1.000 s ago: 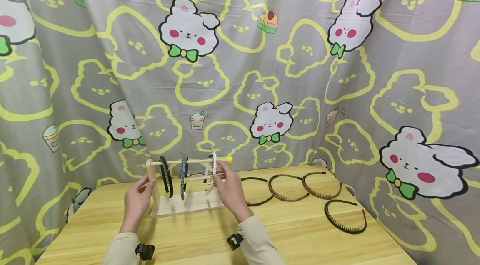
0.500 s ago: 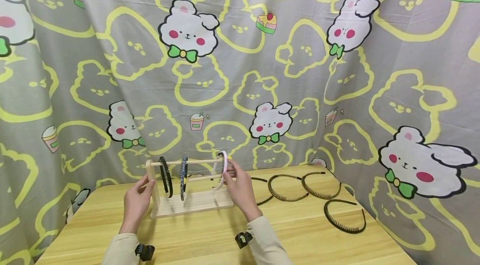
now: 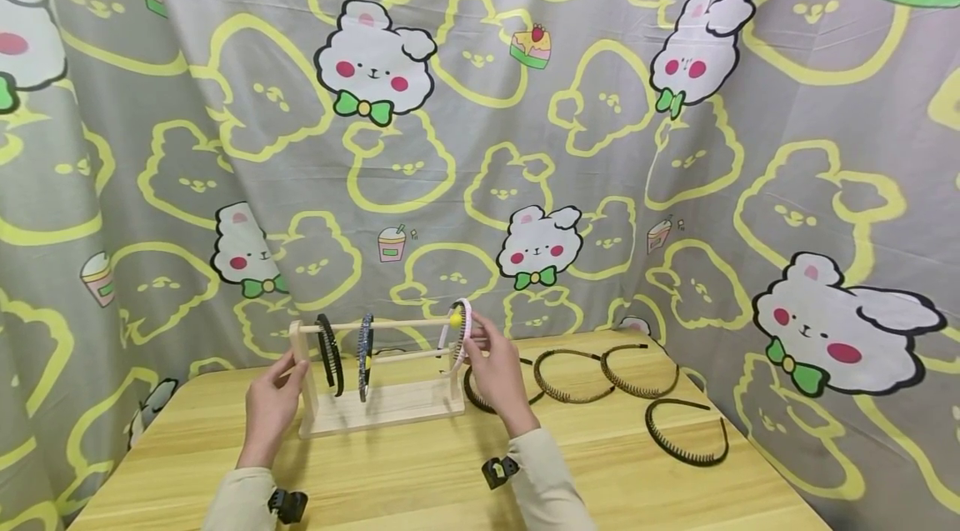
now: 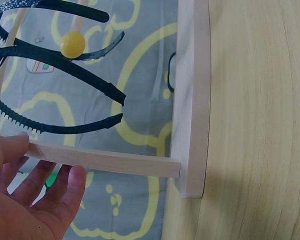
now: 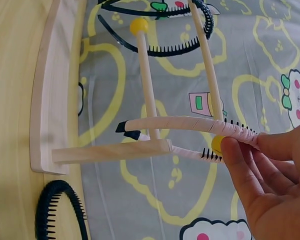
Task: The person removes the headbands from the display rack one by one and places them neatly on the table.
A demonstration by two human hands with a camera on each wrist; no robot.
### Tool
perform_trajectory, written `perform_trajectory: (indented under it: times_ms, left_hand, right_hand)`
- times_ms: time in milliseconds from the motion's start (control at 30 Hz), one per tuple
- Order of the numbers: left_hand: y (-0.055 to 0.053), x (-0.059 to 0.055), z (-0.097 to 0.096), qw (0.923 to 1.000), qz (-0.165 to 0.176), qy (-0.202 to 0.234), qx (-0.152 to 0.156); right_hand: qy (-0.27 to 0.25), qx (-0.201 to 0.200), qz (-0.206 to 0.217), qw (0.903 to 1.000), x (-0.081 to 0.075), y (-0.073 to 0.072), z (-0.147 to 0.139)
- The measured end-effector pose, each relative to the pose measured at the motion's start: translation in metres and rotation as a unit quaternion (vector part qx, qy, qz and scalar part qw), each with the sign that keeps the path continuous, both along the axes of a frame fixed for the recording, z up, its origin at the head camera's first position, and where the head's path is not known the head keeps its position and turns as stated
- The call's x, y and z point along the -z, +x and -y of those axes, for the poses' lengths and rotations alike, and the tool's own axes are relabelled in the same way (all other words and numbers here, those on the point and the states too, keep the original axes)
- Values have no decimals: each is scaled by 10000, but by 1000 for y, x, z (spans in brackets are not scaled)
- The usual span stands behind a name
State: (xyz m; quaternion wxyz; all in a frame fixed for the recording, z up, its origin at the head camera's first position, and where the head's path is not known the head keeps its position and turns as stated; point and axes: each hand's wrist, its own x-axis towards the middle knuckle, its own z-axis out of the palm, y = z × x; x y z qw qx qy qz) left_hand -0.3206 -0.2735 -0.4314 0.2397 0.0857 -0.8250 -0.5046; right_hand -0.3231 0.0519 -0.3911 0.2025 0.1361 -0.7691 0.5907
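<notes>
From the head view, I see the left grip [image 3: 273, 402] holding the left post [image 3: 296, 343] of a pale wooden stand [image 3: 390, 410] on the counter [image 3: 375, 481]; the right grip [image 3: 495, 373] pinches a pink headband [image 3: 467, 333] at the right end of the upper rod [image 3: 405, 323], beside its yellow ball [image 3: 456, 319]; on that same rod hang a black headband [image 3: 330, 360], near the left post, and a patterned bluish headband [image 3: 365, 352] further along; to the right, flat on the counter, I have a dark headband [image 3: 468, 389] partly behind the right grip, two brown headbands [image 3: 573, 400] side by side, and a separate black hoop [image 3: 678, 456] nearer the counter's right edge; a grey curtain [image 3: 465, 172] with cartoon rabbits hangs behind.

On the left wrist camera, I see the thumb laid against the left post and the fingers on its other side; the ends of the black headband hang above the stand's base.

On the right wrist camera, thumb and fingers pinch the toothed curve of the pink headband; its two arms pass either side of the yellow ball, their black-tipped ends pointing toward the base near the right post [image 5: 110, 151]; whether a fingertip touches the ball I cannot tell.
</notes>
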Motion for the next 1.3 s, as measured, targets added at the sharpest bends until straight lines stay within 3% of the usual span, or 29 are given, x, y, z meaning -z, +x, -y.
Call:
perform_trajectory:
  times_ms: [600,1300]
  left_hand:
    - [0,0,1,9999,95,39,45]
    - [1,1,1,9998,159,37,67]
  right_hand:
    - [-214,102,187,9995,-2,-2,-13]
    - [-177,257,82,9995,-12,6,-23]
